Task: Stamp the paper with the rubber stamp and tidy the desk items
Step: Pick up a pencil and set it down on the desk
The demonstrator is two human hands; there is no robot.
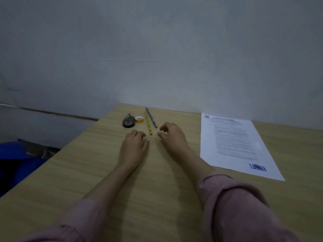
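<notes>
Both grips empty: left hand [135, 142] loosely curled, right hand [172, 135] open, resting on the counter [104, 172] near the yellow pencil [148, 123] and blue pencil [151, 117]. Dark stamp [128, 121] touches the tape roll [139, 119]. Stamped paper [236, 145] lies right.

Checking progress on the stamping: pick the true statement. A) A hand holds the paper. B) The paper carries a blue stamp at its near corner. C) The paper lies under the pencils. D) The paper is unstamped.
B: the paper shows a blue stamp near its near right corner.
</notes>
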